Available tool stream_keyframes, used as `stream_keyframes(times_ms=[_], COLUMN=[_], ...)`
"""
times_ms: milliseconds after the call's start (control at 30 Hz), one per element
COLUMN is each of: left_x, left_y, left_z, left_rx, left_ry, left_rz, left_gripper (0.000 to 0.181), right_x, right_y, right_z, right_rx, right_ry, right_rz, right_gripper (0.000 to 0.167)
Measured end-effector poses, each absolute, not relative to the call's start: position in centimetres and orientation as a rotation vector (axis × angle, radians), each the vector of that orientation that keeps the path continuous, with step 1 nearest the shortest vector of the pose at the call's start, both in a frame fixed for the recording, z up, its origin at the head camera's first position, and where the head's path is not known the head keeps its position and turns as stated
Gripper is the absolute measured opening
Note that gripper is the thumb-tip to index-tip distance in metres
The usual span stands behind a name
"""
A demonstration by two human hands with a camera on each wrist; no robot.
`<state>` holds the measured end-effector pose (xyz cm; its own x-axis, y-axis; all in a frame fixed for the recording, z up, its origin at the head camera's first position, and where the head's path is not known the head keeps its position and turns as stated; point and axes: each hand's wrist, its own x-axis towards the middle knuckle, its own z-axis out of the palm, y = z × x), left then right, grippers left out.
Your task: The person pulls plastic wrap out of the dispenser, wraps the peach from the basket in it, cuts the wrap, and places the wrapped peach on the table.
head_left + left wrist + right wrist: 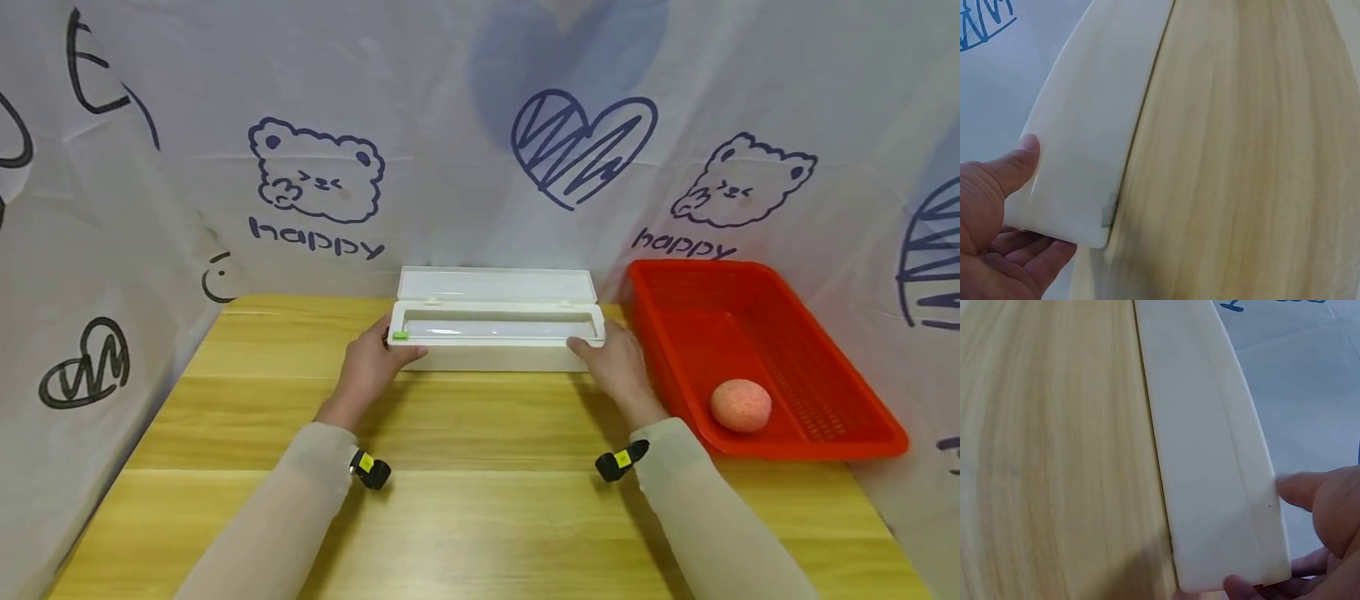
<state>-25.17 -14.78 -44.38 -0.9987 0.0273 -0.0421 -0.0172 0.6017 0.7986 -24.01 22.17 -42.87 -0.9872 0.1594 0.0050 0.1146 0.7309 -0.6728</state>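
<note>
A long white plastic wrap dispenser (487, 358) sits at the back of the table with its lid (495, 285) raised behind it. Inside lies a whitish roll (495, 329), and a small green slider (401, 336) is at the left of the front rim. My left hand (369, 364) grips the left end, thumb over the front top edge. The other end is held by my right hand (621, 364), its thumb also on the front edge. In the left wrist view, the fingers (1047, 256) curl against the box's end. Both wrist views show the smooth front wall (1204, 456).
Close to my right hand stands a red plastic basket (675, 367) holding a round pinkish object (741, 406). The wooden table (480, 500) stretches toward me. Behind it hangs a white cloth (450, 192) with drawings.
</note>
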Motion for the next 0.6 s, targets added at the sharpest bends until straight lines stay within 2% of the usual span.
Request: stream_keyframes(times_ms=[233,400,600], left_x=[-25.20,-25.12,-25.25], left_y=[-14.78,-14.74,-14.61], left_z=[-44.50,-44.28,-44.35], left_rx=[0.028,0.050,0.016], left_ry=[2.806,2.825,2.811], left_rz=[1.344,1.337,1.339], left_gripper=[0.078,0.073,0.075], right_x=[-23.91,-24.06,-24.19], right_y=[22.20,21.96,21.78], right_z=[-43.12,-43.15,-43.00], right_rx=[-0.210,-0.272,-0.299], right_ry=[-2.902,-2.919,-2.913], right_rz=[1.114,1.086,1.115], right_gripper=[0.074,0.074,0.074])
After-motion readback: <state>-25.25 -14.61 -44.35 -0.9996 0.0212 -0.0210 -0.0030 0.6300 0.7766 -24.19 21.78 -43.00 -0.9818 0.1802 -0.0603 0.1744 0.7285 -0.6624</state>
